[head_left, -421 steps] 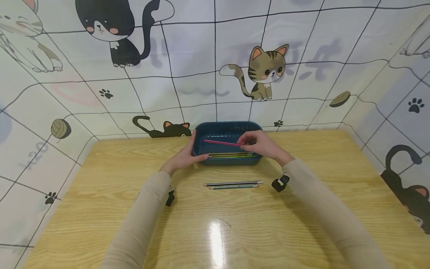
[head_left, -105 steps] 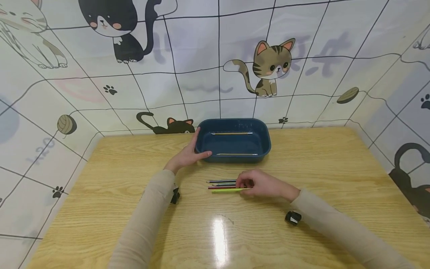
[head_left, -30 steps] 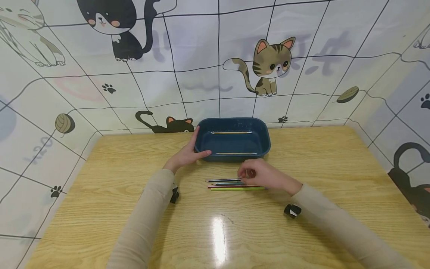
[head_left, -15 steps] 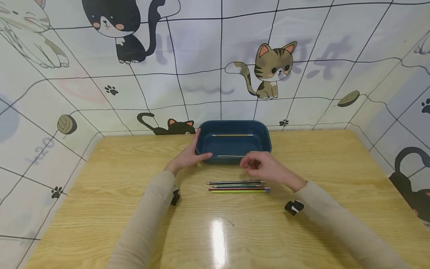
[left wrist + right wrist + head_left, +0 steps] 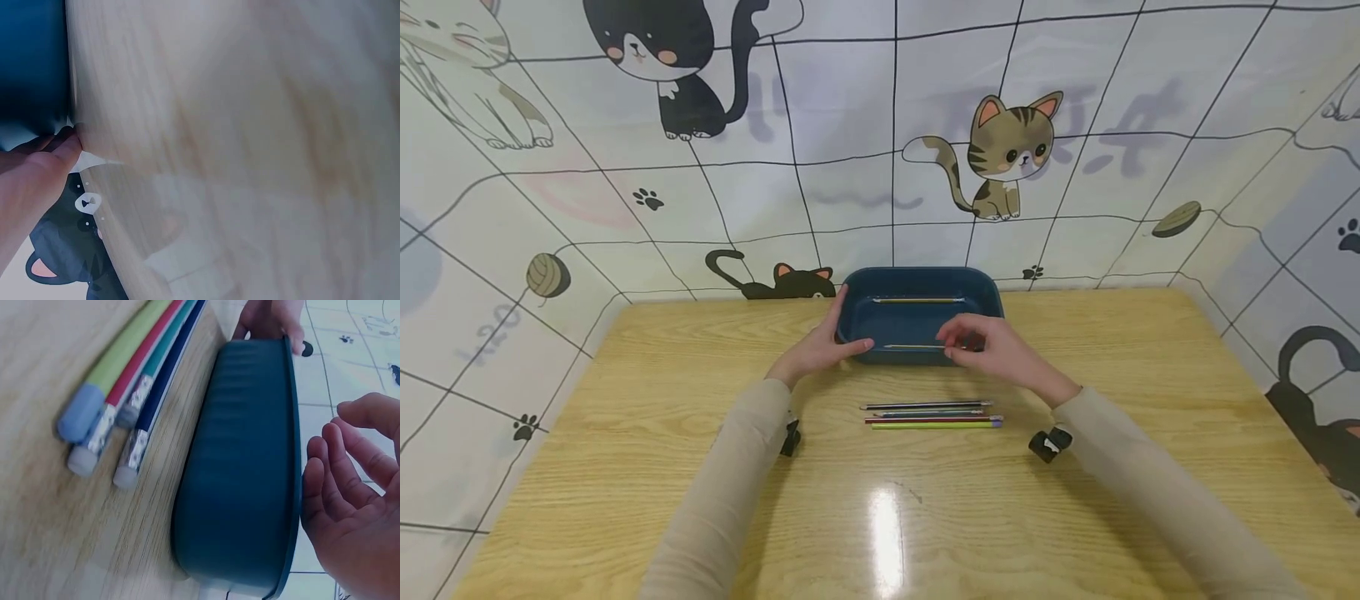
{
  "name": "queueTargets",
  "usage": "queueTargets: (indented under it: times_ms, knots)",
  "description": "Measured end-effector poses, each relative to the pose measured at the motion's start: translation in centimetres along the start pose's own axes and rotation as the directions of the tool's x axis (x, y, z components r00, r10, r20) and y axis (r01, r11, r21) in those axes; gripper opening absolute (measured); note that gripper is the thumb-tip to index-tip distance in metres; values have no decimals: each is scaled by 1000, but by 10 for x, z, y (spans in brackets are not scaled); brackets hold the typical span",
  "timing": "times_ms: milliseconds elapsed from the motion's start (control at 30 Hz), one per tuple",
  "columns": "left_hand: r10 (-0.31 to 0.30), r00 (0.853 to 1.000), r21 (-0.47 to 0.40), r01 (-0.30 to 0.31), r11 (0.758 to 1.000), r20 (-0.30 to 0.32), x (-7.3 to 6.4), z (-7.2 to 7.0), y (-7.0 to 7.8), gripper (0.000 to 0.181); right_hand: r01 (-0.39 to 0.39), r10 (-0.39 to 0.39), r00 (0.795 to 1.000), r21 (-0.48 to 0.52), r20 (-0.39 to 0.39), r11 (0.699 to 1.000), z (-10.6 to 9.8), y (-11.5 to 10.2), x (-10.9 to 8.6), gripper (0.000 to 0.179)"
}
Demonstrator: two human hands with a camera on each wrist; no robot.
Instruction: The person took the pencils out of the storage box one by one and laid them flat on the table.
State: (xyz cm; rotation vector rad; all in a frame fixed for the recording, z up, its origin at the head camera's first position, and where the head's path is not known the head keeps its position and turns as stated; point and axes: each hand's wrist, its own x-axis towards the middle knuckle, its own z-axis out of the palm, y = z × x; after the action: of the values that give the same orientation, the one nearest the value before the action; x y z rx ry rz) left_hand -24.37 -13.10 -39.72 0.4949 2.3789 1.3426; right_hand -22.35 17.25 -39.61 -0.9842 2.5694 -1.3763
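My left hand clasps the left end of the tray while my right hand, fingers loosely curved around nothing visible, hovers at its near-side pencil, likely light, stiff, best pinched mid-shaft.

six pencils, one bin

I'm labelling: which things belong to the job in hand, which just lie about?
Job:
dark blue rectangular tub, held by left hand
two slim yellow pencils inside
four slim coloured pencils outside

Background:
white cat-print backdrop
light wooden table
black wrist cameras
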Motion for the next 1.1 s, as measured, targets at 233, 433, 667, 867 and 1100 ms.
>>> queueTargets:
  times_ms: [233, 433, 667, 867, 1100]
  knots:
    - [7, 1000, -7, -7, 1000, 3, 0, 0, -2, 99, -46, 46, 999, -37, 8, 998, -4, 9, 11, 15]
    - [8, 1000, -15, -8, 1000, -2, 5, 1, -8, 100, -70, 72, 997, -31, 39, 997, -6, 16, 18, 16]
    - [19, 999, 10, -19, 1000, -35, 22, 5, -39, 103, -83, 86, 990, -37, 112, 996, -6, 20, 28, 20]
    - [31, 999, 8, -31, 999, -36, 20, 5, -37, 102, -122, 124, 968, -21, 220, 992, -7, 23, 37, 25]
    - [10, 1000, -5, -10, 1000, -3, 1, 1, -2, 99, -171, 156, 936, 19, 315, 985, -6, 28, 47, 27]
